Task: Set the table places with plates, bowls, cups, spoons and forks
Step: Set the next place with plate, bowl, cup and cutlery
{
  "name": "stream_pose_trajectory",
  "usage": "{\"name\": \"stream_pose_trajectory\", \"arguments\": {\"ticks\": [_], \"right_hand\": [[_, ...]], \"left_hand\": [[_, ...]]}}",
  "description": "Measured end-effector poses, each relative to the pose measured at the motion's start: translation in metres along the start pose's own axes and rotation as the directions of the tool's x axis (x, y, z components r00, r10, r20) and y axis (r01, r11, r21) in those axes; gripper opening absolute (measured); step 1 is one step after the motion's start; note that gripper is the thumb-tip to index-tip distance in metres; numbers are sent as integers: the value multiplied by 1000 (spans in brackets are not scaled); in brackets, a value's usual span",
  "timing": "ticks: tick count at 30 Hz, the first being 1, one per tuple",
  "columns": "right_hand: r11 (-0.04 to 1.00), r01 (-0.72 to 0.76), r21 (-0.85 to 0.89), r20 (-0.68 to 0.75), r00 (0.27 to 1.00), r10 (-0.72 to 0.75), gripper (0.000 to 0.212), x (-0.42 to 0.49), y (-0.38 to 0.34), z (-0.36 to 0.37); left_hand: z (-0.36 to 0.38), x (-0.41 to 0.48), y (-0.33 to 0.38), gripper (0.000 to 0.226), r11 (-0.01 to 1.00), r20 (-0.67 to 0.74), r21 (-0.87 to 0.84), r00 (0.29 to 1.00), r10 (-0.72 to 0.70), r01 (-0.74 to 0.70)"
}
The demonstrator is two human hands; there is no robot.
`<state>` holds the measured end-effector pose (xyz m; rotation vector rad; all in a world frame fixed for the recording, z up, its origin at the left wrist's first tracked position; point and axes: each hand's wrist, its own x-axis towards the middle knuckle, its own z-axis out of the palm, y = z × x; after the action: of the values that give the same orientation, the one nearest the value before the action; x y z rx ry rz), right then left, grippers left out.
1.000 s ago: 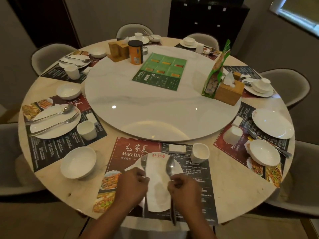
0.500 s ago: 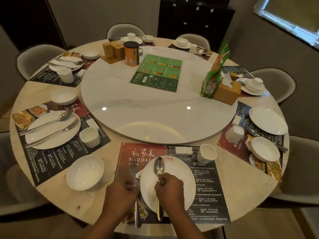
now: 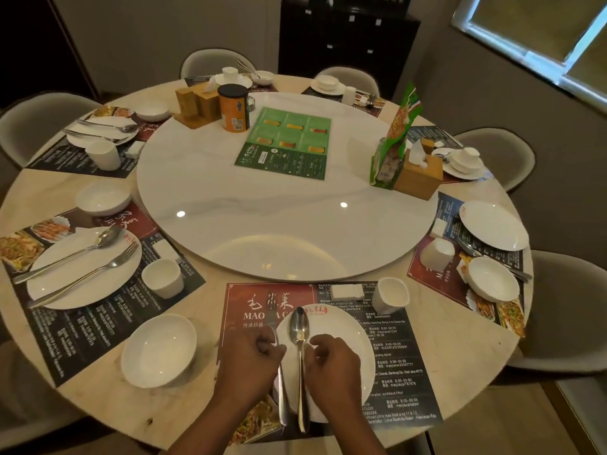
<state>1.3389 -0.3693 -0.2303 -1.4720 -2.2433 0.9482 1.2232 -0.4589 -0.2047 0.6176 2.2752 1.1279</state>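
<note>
Place at 6 o'clock of round beige table: polished steel spoon lies on white round plate, steel fork at its 9 o'clock rim. Left hand pinches the fork. Right hand: grip on the spoon cannot be told. Cutlery judged light, stiff and slippery; hold mid-handle.

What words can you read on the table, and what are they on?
"MAO" and "毛": red-and-black paper placemat nearest the person; a silver metal fork covers part.
"传承经典": below it.
"9:00-00:00": that placemat's black half.
Red stamp on round white plate: too small.
Blurred: green menu card, orange can label.
</note>
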Motion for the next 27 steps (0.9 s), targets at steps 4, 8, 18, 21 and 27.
{"name": "stream_pose_trajectory", "arguments": {"ticks": [4,8,18,21,27], "right_hand": [[964,-4,265,95,995,-22,16,-2,4,-32],[980,51,194,181,980,-86,34,-7,16,-54],[999,-37,-5,152,988,37,20,6,38,-46],[997,-70,-40,189,979,76,22,9,40,-37],[995,-91,-43,202,974,98,24,10,43,-31]], "left_hand": [[27,0,17,15,985,126,-140,988,-89,106],[56,1,31,13,963,166,-192,974,-157,188],[72,-4,28,19,994,88,102,995,-36,27],[63,-8,16,26,966,23,254,999,36,-41],[58,-14,1,35,938,39,339,998,59,-68]]}}
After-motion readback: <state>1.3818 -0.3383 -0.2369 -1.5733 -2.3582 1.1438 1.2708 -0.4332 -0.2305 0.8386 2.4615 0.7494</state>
